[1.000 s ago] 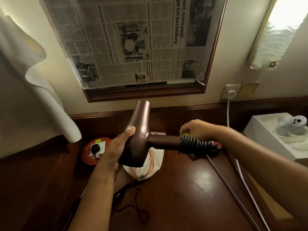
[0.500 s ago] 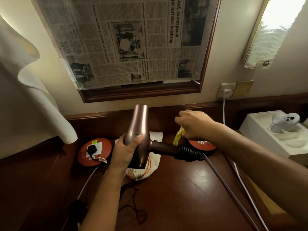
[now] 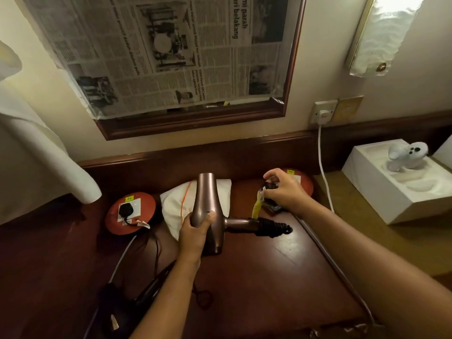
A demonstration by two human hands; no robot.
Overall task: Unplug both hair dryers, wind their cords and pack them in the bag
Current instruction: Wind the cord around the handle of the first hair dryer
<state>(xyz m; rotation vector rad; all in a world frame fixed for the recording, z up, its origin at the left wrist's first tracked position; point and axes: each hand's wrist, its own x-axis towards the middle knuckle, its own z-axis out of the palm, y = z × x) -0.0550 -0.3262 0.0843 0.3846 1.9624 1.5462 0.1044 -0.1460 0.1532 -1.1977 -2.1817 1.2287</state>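
A dark wooden desk (image 3: 281, 277) runs along a cream wall under 1 framed mirror (image 3: 195, 123) covered by newspaper (image 3: 171, 52). On the desk lie 1 white drawstring bag (image 3: 176, 204) and 2 red round socket reels: the left reel (image 3: 129, 214) has 1 black plug in it, the right reel (image 3: 303, 184) is partly hidden behind the right hand. 2 hair dryers show. The bronze hair dryer (image 3: 208, 206) is held above the desk just in front of the bag, its barrel's long axis running toward and away from the wall, its handle pointing right with 1 black cord (image 3: 272, 227) coiled round the end. The black hair dryer (image 3: 146, 292) lies low at left, mostly in shadow. The left hand (image 3: 195, 233) is wrapped round the bronze barrel. The right hand (image 3: 283, 189) pinches something dark with a yellow tag (image 3: 256, 209); what it is I cannot tell
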